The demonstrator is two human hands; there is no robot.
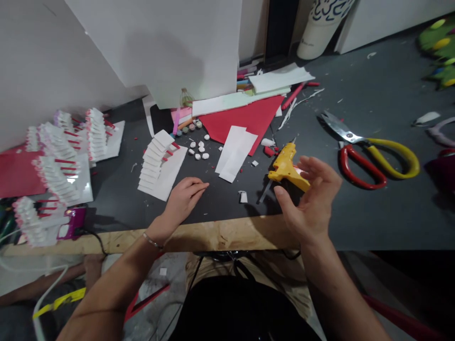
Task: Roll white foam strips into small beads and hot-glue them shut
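Note:
My left hand (185, 195) rests near the table's front edge, thumb and fingertips pressed together; whatever may be between them is too small to make out. Close by it lies a white card piece (170, 173) carrying a stepped row of folded white paper and small red sticks. My right hand (311, 201) is open, fingers curved and apart, just beside the handle of a yellow hot glue gun (284, 166). The glue gun lies on its side with a clear glue stick (265, 192) poking out of its back. Between the hands are overlapping white paper strips (235, 154).
Scissors (351, 137) with red and yellow handles lie to the right. Several similar stepped paper pieces (59, 175) stand at the left. Small white pellets (202, 149), red paper (249, 118) and scraps lie mid-table. A patterned tumbler (316, 38) stands at the back.

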